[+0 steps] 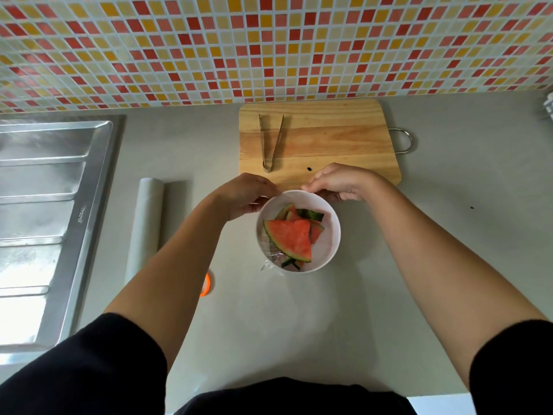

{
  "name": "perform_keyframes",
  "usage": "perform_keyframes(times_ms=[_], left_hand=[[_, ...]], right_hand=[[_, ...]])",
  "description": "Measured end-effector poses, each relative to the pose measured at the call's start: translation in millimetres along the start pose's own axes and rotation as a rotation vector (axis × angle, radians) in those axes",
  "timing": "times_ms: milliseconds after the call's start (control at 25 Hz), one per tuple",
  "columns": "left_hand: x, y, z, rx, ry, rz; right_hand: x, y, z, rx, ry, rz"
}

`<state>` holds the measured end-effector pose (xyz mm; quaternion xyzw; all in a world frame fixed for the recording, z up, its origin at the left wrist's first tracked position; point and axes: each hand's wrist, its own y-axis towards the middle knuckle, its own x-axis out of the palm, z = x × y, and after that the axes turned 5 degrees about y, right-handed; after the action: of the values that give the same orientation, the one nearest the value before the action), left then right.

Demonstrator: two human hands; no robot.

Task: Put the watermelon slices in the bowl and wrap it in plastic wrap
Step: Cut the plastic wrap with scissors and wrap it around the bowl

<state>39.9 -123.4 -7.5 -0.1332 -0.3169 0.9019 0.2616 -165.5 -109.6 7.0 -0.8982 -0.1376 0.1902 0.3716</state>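
Pinching plastic wrap (270, 256) at the bowl (337, 235) rim, left hand (245, 194) and right hand (341, 182) seem mid-wrap; watermelon slices (291, 238) are already inside.

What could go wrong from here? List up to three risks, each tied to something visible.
The left hand and right hand seem to pinch the plastic wrap at the far rim of the bowl; a hard pull might slide or tip it.
The wrap looks bunched at the near-left rim and may not seal there.
The top watermelon slice sits high and could snag the wrap.
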Motion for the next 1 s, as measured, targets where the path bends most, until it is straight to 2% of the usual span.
perform_keyframes(times_ms=[200,360,480,560,640,720,800,840,920,1000], left_hand=[[2.5,5.0,2.0,-0.072,-0.061,-0.062],[5.1,2.8,1.4,-0.105,-0.121,-0.052],[10.7,2.0,-2.5,-0.18,-0.188,0.013],[17.5,-0.4,-7.4,-0.168,-0.241,0.063],[22.0,0.8,-17.8,-0.042,-0.23,0.099],[27.1,0.1,-28.1,0.054,-0.106,0.174],[27.1,1.3,-32.9,-0.041,-0.025,0.384],[27.3,2.1,-34.5,-0.08,-0.047,0.438],[24.9,3.4,-34.9,-0.1,-0.056,0.444],[21.9,2.5,-33.1,-0.095,0.021,0.458]], right_hand=[[-0.9,1.5,-6.5,0.099,-0.064,-0.043],[9.2,4.5,-5.2,0.119,0.043,-0.003],[20.5,8.5,0.9,0.094,0.153,0.104],[28.6,8.4,3.4,0.098,0.185,0.175],[34.9,8.6,7.7,0.115,0.215,0.274],[37.8,11.5,15.7,0.101,0.277,0.331],[35.9,15.6,19.2,0.092,0.342,0.328],[35.1,16.1,19.3,0.085,0.356,0.311],[33.5,16.6,19.6,0.08,0.368,0.312],[31.1,16.8,23.4,0.06,0.356,0.392]])
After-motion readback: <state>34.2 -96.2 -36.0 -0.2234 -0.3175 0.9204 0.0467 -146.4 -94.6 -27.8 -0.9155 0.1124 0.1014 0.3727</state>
